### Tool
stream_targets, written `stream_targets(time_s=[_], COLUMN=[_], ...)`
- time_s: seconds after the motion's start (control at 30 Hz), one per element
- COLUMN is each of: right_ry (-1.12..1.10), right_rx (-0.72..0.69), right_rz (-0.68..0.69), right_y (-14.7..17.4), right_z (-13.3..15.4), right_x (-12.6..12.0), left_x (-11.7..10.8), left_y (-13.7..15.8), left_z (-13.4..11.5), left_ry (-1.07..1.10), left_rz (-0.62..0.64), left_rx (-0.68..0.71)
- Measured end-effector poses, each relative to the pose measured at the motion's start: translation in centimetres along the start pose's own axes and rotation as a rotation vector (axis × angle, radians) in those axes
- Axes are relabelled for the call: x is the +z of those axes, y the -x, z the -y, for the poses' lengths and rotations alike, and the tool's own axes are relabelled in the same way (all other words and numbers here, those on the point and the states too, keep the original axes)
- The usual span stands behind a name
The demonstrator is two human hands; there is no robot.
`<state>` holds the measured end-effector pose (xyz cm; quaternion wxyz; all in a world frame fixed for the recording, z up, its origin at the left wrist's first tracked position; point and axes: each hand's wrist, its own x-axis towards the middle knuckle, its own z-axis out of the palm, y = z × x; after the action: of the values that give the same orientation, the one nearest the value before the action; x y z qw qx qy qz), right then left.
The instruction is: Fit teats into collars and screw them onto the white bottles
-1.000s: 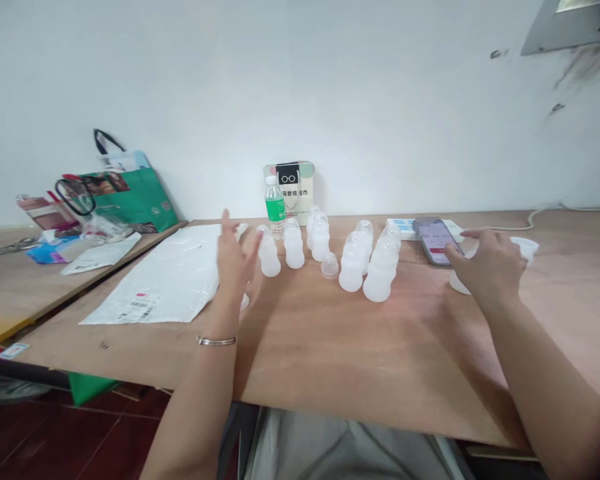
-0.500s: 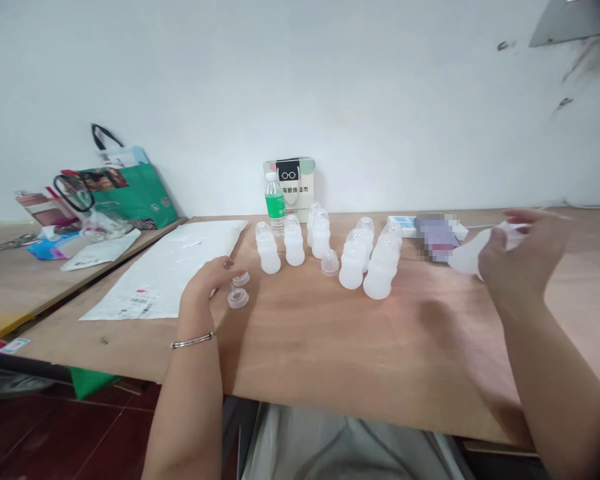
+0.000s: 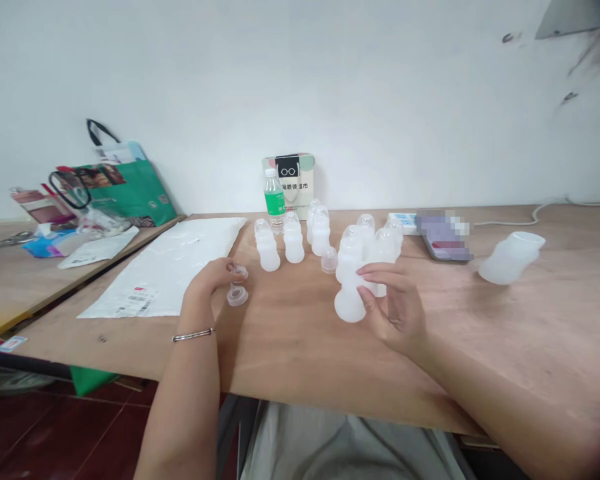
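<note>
My left hand (image 3: 215, 277), a bangle at its wrist, is closed with its fingertips on a clear plastic bottle ring (image 3: 239, 271). A second clear ring (image 3: 237, 297) lies just below it. My right hand (image 3: 395, 303) pinches a frosted white baby bottle (image 3: 350, 305) between thumb and fingers, in front of the grouped bottles; its upper part blends with the bottles behind. Several capped baby bottles (image 3: 268, 247) stand upright across the middle. Among them sits a clear dome cap (image 3: 329, 261). Farther right stands an uncapped frosted bottle (image 3: 510, 258) with its mouth open.
A white mailing bag (image 3: 160, 270) lies at left on the wooden table (image 3: 290, 340). Behind the bottles are a water bottle (image 3: 275, 203) and a paper bag (image 3: 300, 180). A phone (image 3: 443, 237) and a white cable (image 3: 520, 221) lie right. A green bag (image 3: 140, 193) stands far left.
My right hand has moved left from the right side of the table to the bottle group, now with a frosted bottle in it. The uncapped bottle at right shows fully. My left hand has hardly moved.
</note>
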<state>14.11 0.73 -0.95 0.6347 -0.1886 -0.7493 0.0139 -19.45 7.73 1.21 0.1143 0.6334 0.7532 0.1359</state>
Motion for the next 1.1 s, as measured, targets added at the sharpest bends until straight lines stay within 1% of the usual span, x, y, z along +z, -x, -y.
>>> stream_targets(time_s=[0.07, 0.1, 0.17, 0.23, 0.27, 0.3, 0.33, 0.4, 0.43, 0.47, 0.5, 0.57, 0.63, 0.67, 0.73, 0.9, 1.0, 1.1], right_ry=[-0.007, -0.013, -0.051, -0.128, -0.169, -0.200, -0.220, -0.218, -0.204, -0.190, -0.180, -0.188, -0.209, -0.217, -0.212, -0.121, -0.062, 0.005], right_rx=[0.033, 0.051, 0.107, 0.188, 0.246, 0.320, 0.406, 0.581, 0.658, 0.720, 0.765, 0.815, 0.822, 0.821, 0.832, 0.865, 0.837, 0.791], right_rz=[0.067, 0.095, 0.107, 0.091, 0.095, 0.119, 0.173, 0.320, 0.391, 0.446, 0.480, 0.504, 0.495, 0.486, 0.474, 0.497, 0.504, 0.535], right_y=[0.8, 1.1, 1.8, 2.4, 2.7, 2.9, 3.1, 3.3, 3.3, 3.3, 3.2, 3.1, 2.9, 2.8, 2.8, 2.8, 2.5, 2.1], right_z=[0.0, 0.0, -0.3, -0.6, -0.7, -0.8, -0.9, -1.0, -1.0, -1.0, -1.0, -1.1, -1.1, -1.2, -1.3, -1.5, -1.3, -0.7], right_x=[0.5, 0.8, 1.4, 1.9, 2.1, 2.3, 2.3, 2.3, 2.3, 2.3, 2.2, 2.3, 2.4, 2.4, 2.4, 2.2, 2.2, 2.3], left_x=[-0.2, -0.4, -0.7, -1.1, -1.2, -1.3, -1.3, -1.4, -1.5, -1.5, -1.6, -1.6, -1.4, -1.1, -0.3, 2.2, 2.6, 2.2], left_y=[0.1, 0.2, 0.4, 0.9, 1.4, 1.9, 2.5, 3.9, 4.6, 5.3, 5.8, 6.3, 6.2, 6.0, 5.4, 4.8, 5.0, 5.3], left_z=[-0.1, -0.3, -1.0, -2.4, -3.2, -4.3, -5.4, -7.7, -8.9, -10.0, -11.1, -12.7, -13.9, -14.2, -14.5, -14.2, -14.0, -13.9], left_ry=[-0.010, -0.007, 0.060, 0.235, 0.355, 0.477, 0.598, 0.739, 0.734, 0.678, 0.611, 0.451, 0.354, 0.340, 0.365, 0.510, 0.493, 0.432], left_rz=[-0.046, -0.094, -0.263, -0.482, -0.559, -0.589, -0.560, -0.356, -0.243, -0.116, -0.019, 0.156, 0.266, 0.299, 0.318, 0.234, 0.182, 0.166], left_rx=[-0.015, -0.023, -0.005, 0.088, 0.165, 0.253, 0.342, 0.538, 0.616, 0.688, 0.755, 0.854, 0.898, 0.899, 0.877, 0.794, 0.754, 0.719])
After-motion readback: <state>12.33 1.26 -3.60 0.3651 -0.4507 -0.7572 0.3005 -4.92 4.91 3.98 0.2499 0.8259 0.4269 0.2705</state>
